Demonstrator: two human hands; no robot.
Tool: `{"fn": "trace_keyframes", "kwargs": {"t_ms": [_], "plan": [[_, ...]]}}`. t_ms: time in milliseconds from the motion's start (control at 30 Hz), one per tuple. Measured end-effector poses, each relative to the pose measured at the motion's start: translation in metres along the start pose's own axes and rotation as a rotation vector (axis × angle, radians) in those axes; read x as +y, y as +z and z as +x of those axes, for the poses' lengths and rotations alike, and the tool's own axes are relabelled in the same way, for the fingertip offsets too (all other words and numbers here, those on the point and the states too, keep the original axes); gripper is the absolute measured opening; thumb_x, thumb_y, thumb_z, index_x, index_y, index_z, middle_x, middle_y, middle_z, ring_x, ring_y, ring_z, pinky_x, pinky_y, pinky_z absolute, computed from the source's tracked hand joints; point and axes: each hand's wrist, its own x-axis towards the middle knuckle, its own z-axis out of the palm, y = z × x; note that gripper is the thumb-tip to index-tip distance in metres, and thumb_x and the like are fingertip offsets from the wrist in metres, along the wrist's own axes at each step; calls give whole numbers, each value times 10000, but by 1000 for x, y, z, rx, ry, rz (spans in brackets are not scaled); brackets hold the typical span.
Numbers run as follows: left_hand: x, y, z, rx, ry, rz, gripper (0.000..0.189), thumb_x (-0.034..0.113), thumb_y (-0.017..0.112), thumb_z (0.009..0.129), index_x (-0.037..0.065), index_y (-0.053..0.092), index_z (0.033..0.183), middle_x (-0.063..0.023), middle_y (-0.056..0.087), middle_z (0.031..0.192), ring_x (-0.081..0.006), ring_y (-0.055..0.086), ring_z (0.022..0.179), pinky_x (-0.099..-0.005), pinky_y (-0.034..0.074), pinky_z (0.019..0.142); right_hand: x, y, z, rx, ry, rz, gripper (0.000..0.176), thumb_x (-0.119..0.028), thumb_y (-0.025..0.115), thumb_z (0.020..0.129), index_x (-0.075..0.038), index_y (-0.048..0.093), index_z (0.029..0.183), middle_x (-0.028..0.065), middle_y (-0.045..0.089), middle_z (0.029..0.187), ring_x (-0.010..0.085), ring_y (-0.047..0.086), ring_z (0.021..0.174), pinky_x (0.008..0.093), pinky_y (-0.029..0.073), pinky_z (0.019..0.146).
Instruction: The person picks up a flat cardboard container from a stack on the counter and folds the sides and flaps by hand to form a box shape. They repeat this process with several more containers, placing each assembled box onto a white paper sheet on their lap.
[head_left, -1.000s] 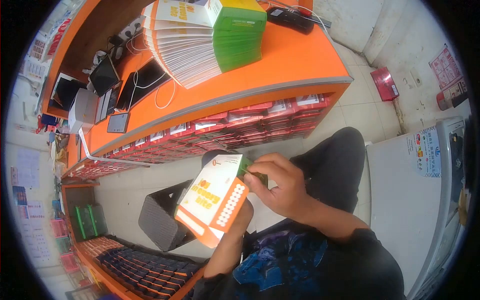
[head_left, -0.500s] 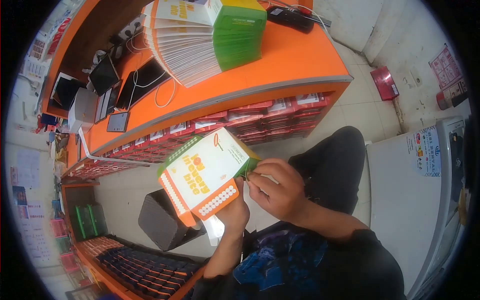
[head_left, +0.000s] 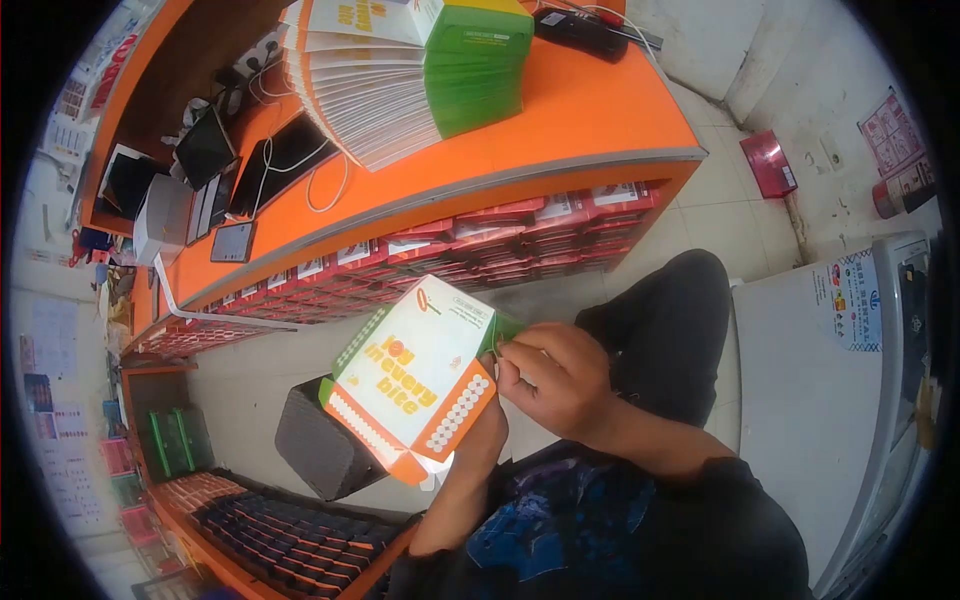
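Note:
A white, orange and green printed carton (head_left: 405, 370) is tilted in front of me. My left hand (head_left: 485, 430) grips its lower right side from beneath, its fingers mostly hidden by the carton. At the green right corner, my right hand (head_left: 555, 375) is closed in a pinch on a thin, string-like piece too small to make out clearly. On the orange counter (head_left: 580, 110) a fanned stack of similar flat cartons (head_left: 400, 90) stands above the held one.
Red boxes (head_left: 520, 240) fill the shelf below the counter. A phone (head_left: 232, 242), tablet (head_left: 280, 165) and cables lie on top. A dark bin (head_left: 320, 440) stands on the floor. A white refrigerator (head_left: 810, 400) is at the right, with a red box (head_left: 768, 165) beyond.
The held carton has moved slightly down and to the right and its tilt has changed. My left hand has shifted with it; my right hand stays pinched at the green corner.

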Motion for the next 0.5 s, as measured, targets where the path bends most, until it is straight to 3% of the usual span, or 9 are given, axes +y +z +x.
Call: {"fn": "trace_keyframes", "kwargs": {"t_ms": [67,133,233,333,500], "plan": [[1,2,0,-16,-40,-50,257,132,670,1111,-17,706,1318,-162,740,1228,-272,696,1116,-399,536,940,-1,-1,0,-25,-6,-24,242,-23,851,793,-17,755,1015,77,696,946,267,738,865,375,590,727],[6,5,5,77,36,-61,179,60,706,1070,-39,730,1218,-120,769,1110,-214,722,972,-353,568,849,1,-1,-2,-26,-3,-12,246,-27,853,793,-18,756,1019,76,699,957,266,738,866,373,587,728],[0,-1,5,-4,-5,38,159,36,710,1063,-42,734,1200,-117,771,1118,-195,727,970,-335,572,849,-1,-2,-3,-45,-2,-7,255,-42,857,802,-15,758,1036,80,705,982,267,742,877,374,587,737],[-3,-1,6,14,8,-77,229,48,701,1070,-29,700,1285,-130,745,1163,-240,722,1016,-363,568,886,-2,-5,-4,-85,-23,-7,270,-69,855,824,-4,761,1069,90,707,1007,273,745,897,383,591,757],[-5,-1,7,61,71,-94,244,6,724,1042,-39,703,1280,-135,750,1159,-232,722,1040,-348,570,890,-3,-7,-3,-144,-58,-8,291,-102,839,863,15,756,1117,106,697,1020,285,745,922,395,596,789]]}}
